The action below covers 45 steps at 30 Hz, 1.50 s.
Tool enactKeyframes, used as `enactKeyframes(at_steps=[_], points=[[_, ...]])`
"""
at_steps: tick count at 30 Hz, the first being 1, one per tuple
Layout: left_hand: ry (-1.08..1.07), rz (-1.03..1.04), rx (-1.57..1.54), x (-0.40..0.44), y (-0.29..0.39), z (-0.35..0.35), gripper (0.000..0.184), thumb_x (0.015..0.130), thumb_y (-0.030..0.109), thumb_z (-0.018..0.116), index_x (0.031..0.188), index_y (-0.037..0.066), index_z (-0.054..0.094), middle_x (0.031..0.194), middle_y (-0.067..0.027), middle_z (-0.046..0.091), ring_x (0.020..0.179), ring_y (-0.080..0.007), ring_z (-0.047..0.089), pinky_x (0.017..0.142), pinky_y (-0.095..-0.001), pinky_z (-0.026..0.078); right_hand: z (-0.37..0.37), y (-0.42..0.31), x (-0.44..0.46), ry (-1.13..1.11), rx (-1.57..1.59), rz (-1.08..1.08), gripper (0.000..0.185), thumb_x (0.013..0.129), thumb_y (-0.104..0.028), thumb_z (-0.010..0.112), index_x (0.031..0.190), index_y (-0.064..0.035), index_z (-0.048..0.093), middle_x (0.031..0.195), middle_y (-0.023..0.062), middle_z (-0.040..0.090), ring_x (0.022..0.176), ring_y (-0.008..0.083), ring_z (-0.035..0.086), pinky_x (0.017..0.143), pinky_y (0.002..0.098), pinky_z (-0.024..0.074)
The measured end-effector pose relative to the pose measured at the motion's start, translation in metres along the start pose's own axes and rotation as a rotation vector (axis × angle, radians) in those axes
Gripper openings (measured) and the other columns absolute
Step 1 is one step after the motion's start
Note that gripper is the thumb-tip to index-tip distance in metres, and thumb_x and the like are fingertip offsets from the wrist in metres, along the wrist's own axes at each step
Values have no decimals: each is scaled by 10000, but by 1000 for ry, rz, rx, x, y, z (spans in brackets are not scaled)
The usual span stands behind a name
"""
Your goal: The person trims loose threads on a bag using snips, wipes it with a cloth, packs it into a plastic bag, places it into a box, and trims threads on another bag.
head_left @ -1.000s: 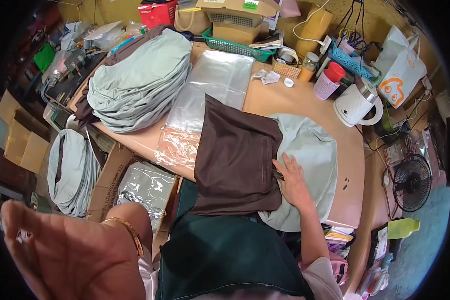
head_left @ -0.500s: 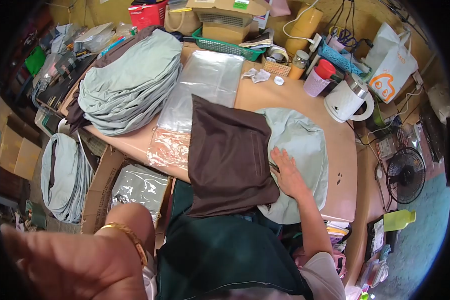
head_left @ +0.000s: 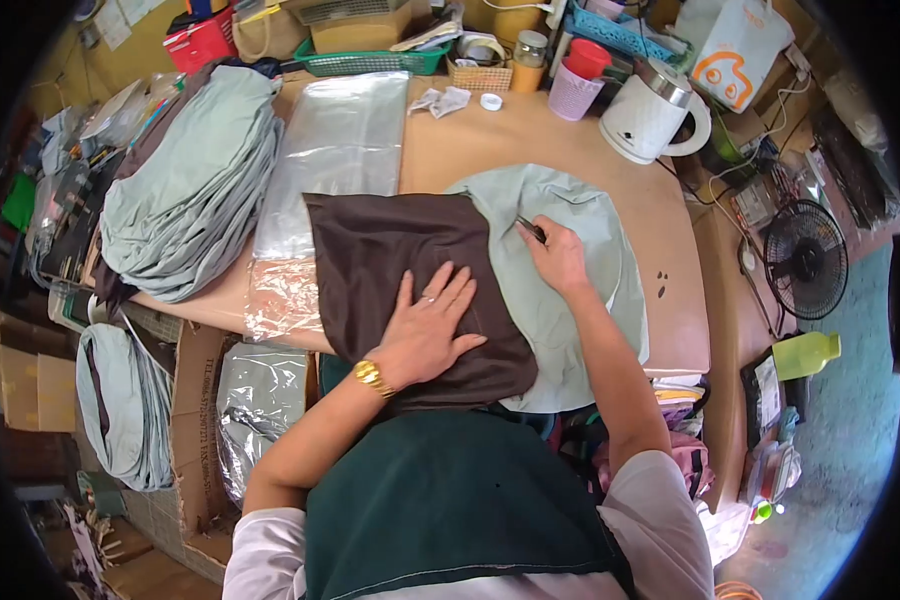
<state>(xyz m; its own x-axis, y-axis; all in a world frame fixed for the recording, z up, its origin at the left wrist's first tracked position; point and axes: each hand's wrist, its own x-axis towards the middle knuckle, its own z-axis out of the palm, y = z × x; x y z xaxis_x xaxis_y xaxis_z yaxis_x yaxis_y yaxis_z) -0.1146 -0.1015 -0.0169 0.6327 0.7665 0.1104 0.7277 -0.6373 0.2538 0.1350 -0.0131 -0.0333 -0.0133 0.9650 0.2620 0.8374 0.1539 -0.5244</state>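
Observation:
A dark brown cloth piece [head_left: 400, 235] lies spread on the table, overlapping a pale grey-green cloth [head_left: 590, 205] to its right. My left hand [head_left: 428, 325], with a gold watch at its wrist, rests flat on the brown cloth, fingers spread. Over the pale cloth, close to the brown edge, my right hand [head_left: 560, 258] is closed around a small dark pointed tool [head_left: 533, 230]; its exact kind is too small to make out. Clear plastic sheets [head_left: 340, 135] lie beside the brown cloth, partly under its left edge.
A tall pile of grey-green cloths [head_left: 195, 180] stands on the table's left. A white kettle [head_left: 642, 115], a pink cup [head_left: 574, 90] and a green basket [head_left: 370, 62] line the back. At right is a black fan [head_left: 806, 260]; an open carton [head_left: 198, 430] sits below left.
My left hand has come from the lower left, near the camera, onto the brown cloth. My right hand has moved away from me along the pale cloth. The view has shifted.

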Motion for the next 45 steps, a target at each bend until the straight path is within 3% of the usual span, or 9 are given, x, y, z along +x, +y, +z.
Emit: enactKeyframes(at_steps=[4, 9, 14, 20, 29, 35, 37, 39, 45], points=[[5, 44, -73, -17, -20, -26, 554, 892, 313, 629, 1352, 40, 486, 1449, -143, 435, 1362, -313, 380, 1083, -509, 320, -15, 10, 1, -123, 259, 131, 353, 969, -322, 542, 836, -2, 613, 663, 124, 592, 598, 244, 596, 599, 373, 478], [470, -94, -385, 6, -20, -57, 92, 789, 9, 700, 880, 20, 711, 866, -108, 655, 803, -271, 630, 725, -336, 499, -31, 13, 6, -342, 746, 357, 341, 997, -286, 482, 914, 7, 635, 711, 48, 616, 594, 113, 564, 578, 275, 485], [208, 171, -406, 35, 49, -7, 390, 693, 303, 809, 968, 48, 702, 1011, -73, 584, 936, -282, 578, 838, -368, 482, -12, 17, 7, -221, 553, 271, 328, 988, -288, 499, 897, -10, 646, 689, 28, 602, 567, 97, 529, 545, 263, 448], [250, 269, -534, 33, 62, 27, 125, 741, 68, 736, 752, 57, 612, 798, -57, 552, 758, -265, 566, 655, -362, 486, -3, 29, -3, -27, 512, 214, 326, 983, -299, 523, 867, -17, 641, 652, -5, 556, 531, 56, 455, 493, 234, 391], [593, -348, -536, -54, -43, -49, 172, 832, 65, 696, 721, 27, 570, 689, -64, 525, 605, -183, 502, 557, -324, 408, -1, 27, -4, -33, 526, 209, 350, 982, -324, 508, 887, -15, 640, 681, 27, 579, 581, 97, 507, 553, 279, 434], [326, -13, -749, 10, 31, -32, 281, 789, 229, 785, 886, 11, 638, 887, -76, 564, 618, -151, 561, 574, -285, 484, -17, 6, 6, -193, 279, 188, 302, 961, -287, 531, 949, -1, 629, 741, 105, 618, 629, 210, 593, 628, 361, 480], [261, 97, -578, 35, 47, -2, 456, 736, 297, 815, 961, -44, 614, 957, -136, 521, 758, -304, 602, 684, -377, 520, -29, -8, -2, -188, 144, 119, 246, 950, -237, 562, 959, 3, 616, 710, 88, 591, 570, 174, 560, 591, 346, 466], [215, 92, -449, 37, 50, 17, 538, 690, 306, 844, 1025, -5, 560, 979, -139, 512, 786, -285, 593, 700, -387, 515, -49, -35, -32, -7, 52, -41, 246, 920, -218, 601, 971, 21, 632, 927, 219, 638, 886, 433, 594, 741, 435, 483], [57, -37, -639, 24, 42, 12, 575, 622, 209, 869, 1023, 20, 503, 1002, -137, 480, 854, -326, 572, 764, -406, 499, -50, -35, -110, -254, 380, 114, 166, 903, -133, 635, 962, 20, 662, 860, 155, 627, 739, 298, 600, 671, 357, 468]])
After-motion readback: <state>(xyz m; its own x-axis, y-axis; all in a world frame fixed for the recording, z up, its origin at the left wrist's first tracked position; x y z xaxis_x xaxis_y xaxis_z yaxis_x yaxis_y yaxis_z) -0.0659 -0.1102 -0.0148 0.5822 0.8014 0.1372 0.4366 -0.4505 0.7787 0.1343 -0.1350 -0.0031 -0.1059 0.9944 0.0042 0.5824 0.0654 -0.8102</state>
